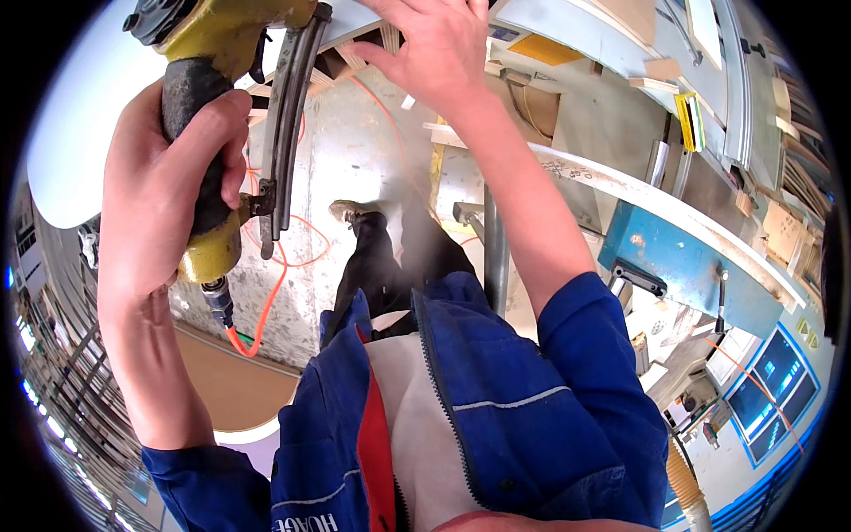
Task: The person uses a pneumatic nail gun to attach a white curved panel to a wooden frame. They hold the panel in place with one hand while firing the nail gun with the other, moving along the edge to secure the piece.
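My left hand (146,199) is wrapped around the black grip of a yellow air nail gun (226,27). The gun's dark magazine (288,124) runs alongside the grip, and an orange air hose (266,324) is coupled to the handle's lower end. Its nose is not clearly visible near the upper edge. My right hand (434,53) reaches to the top of the view with the thumb stretched out to the left. The other fingertips are cut off by the frame. Under and beside that thumb are light wooden pieces (341,62), partly hidden.
On the right stands a machine table with a pale worn edge (612,177) and a blue side panel (656,253). A yellow-and-white object (688,121) and wood offcuts lie around it. A white surface (89,133) fills the left. Orange hose also trails over the grey floor (341,151).
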A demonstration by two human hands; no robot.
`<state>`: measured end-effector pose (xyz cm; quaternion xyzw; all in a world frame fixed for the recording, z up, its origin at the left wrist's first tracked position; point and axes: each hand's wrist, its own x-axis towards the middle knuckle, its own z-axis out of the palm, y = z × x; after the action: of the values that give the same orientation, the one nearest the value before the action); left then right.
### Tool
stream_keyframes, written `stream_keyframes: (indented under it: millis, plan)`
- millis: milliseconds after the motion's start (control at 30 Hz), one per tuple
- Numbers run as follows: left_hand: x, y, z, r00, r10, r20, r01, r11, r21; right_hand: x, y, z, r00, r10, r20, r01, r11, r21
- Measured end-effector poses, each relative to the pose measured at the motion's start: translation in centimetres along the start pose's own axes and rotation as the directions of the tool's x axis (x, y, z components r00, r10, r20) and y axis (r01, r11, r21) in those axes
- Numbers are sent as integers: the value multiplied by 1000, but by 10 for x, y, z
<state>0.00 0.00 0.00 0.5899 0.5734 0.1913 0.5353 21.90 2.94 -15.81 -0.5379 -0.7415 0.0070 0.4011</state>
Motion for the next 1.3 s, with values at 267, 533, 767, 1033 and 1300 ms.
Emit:
stream_keyframes:
  millis: [267, 533, 767, 1033, 1300]
  plan:
    - [4, 5, 4, 999, -45, 18, 44, 998, 36, -1, 1, -3, 1000, -3, -6, 3, 1000, -16]
    - [-2, 7, 13, 999, -51, -9, 52, 997, 59, -2, 0, -3, 1000, -3, 5, 3, 1000, -28]
    - [-5, 11, 13, 999, -47, -26, 49, 994, 97, -1, -1, -3, 1000, 5, -2, -5, 1000, -25]
    - [-7, 6, 10, 998, -61, 27, 59, 995, 78, -1, 0, -2, 1000, -6, -3, 6, 1000, -27]
    - [-12, 8, 16, 997, -59, -50, 61, 997, 52, 0, -2, -3, 1000, 8, 11, -8, 1000, -14]
